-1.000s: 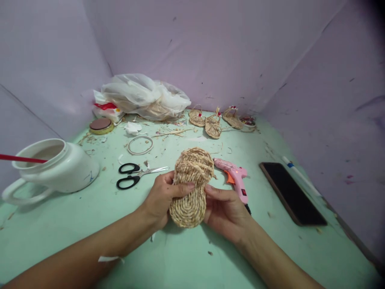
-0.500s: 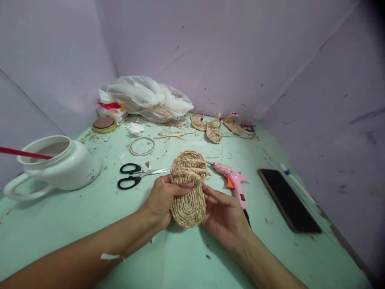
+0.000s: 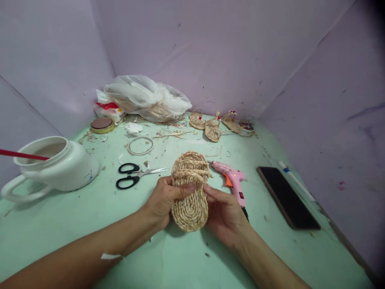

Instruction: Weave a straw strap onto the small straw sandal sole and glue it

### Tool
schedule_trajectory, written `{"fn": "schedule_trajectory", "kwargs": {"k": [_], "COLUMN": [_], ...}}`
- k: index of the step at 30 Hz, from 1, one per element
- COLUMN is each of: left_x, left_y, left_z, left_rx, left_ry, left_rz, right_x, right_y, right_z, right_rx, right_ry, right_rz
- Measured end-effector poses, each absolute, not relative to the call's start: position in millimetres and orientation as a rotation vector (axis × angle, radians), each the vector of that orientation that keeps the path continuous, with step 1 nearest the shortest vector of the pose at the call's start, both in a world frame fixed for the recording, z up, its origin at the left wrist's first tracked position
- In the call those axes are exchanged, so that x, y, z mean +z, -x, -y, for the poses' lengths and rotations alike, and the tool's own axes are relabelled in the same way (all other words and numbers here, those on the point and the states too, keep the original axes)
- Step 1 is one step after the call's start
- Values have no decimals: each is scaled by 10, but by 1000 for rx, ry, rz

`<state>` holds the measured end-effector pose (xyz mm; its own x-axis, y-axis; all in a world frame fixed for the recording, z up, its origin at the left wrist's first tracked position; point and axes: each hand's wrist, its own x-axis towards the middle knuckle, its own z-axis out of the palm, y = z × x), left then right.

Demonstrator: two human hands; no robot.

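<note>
A woven straw sandal is held upright over the green table, toe band pointing away from me. My left hand grips its left side, thumb laid across the sole just under the band. My right hand cups the right edge, fingers closed against the weave. A pink glue gun lies just right of the sandal, touching nothing. Black-handled scissors lie to the left of my hands.
A white jug with a red stick lies at the left. A dark phone and a white pen lie at the right. At the back: a plastic bag, small straw sandals, a ring, a round tin lid.
The sandal has turned slightly, from leaning right to standing straighter, and sits a little lower. Both hands keep the same grip. The view has shifted a little.
</note>
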<state>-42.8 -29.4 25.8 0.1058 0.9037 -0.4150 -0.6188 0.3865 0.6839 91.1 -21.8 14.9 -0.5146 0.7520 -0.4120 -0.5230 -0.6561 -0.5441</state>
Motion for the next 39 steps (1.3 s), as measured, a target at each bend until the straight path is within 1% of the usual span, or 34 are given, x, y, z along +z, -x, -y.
{"fn": "schedule_trajectory", "kwargs": {"k": [12, 19, 39], "left_x": [296, 282, 252], "left_y": [404, 384, 383], "left_z": [307, 296, 286], "left_rx": [1167, 1170, 1178], "left_ry": [-480, -491, -493], "left_rz": [-931, -971, -1059], "right_x": [157, 131, 171], "right_y": [-903, -888, -830], "right_z": [225, 192, 220], "right_rx": [2161, 2177, 2065], "right_ry": [925, 879, 1017], "right_rz": [430, 381, 368]}}
